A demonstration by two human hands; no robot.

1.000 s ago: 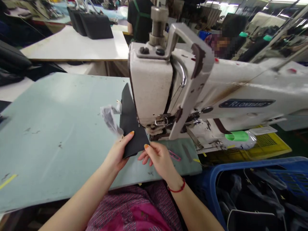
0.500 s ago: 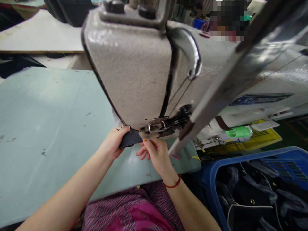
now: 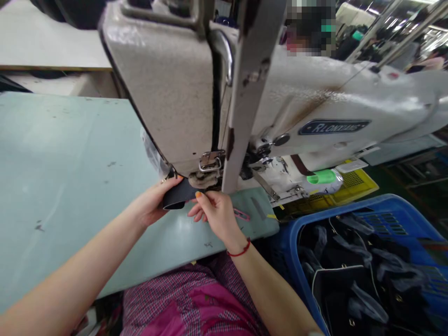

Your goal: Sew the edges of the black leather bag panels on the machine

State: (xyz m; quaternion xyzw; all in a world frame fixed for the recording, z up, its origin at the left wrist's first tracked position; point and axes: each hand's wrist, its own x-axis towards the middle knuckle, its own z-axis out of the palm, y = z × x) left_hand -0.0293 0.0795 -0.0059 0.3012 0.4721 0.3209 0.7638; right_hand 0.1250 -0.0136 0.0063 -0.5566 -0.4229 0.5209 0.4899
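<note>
A black leather-like piece lies under the head of the sewing machine, its near edge curled. My left hand grips its left end, thumb on top and the other fingers beneath. Small metal fittings and clear plastic wrap show beside that hand. At the piece's right edge my right hand pinches with thumb and forefinger, the other fingers loosely bent below. The machine head hides the needle and the far part of the piece.
Pink thread snips lie right of my right hand on the pale green table. A blue basket with black bags stands at the lower right, a yellow crate behind it. A metal post rises before the machine.
The view has swung right, so the machine and both hands appear further left. The black piece now bends more at its near edge. Both hands stay on it.
</note>
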